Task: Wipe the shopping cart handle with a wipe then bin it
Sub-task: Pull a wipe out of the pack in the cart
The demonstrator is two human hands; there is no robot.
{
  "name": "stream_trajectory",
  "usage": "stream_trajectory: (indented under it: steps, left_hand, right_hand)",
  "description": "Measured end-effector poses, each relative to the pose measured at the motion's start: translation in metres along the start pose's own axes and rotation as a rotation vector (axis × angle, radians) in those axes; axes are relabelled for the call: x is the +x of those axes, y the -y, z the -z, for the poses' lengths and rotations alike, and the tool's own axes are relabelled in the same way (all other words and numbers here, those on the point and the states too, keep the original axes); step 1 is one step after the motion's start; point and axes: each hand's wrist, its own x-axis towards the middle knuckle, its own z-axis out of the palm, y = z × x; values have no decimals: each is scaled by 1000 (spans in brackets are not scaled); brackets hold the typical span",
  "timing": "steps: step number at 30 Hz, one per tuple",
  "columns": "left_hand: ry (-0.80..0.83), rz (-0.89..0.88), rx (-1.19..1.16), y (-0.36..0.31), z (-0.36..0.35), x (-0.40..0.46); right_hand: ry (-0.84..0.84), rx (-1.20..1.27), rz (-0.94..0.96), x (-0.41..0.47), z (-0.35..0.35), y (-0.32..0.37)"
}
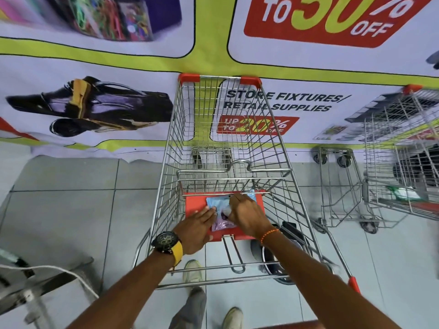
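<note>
A wire shopping cart [166, 176] stands in front of me. Its handle [237, 280] is the metal bar nearest me, with a red end cap [354, 284] on the right. On the red seat flap [194, 205] lies a blue and purple wipes pack [213, 201]. My left hand [194, 229] lies flat on the pack's left edge and holds it down. My right hand [247, 217] is curled over the middle of the pack, fingers pinched at its opening. A small white bit [225, 212] shows under those fingers; I cannot tell whether it is a wipe or the flap.
A printed sale banner [95, 67] hangs right behind the cart's front. A second cart [392, 162] stands to the right, holding a green and white packet [403, 194]. A dark round container [282, 260] shows through the wire near the handle. A metal frame with a white cable [47, 271] is at the lower left.
</note>
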Motion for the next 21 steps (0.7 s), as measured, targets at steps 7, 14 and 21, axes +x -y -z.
stream_trajectory:
  steps: [7, 14, 21]
  left_hand:
    - [28, 15, -9, 0, 0, 2]
    - [-112, 56, -305, -13, 25, -2]
    - [-506, -7, -641, -37, 59, -7]
  right_hand:
    - [-112, 531, -249, -11, 14, -7]
    - [-226, 899, -376, -16, 20, -4]
    - [-94, 1128, -392, -22, 32, 15]
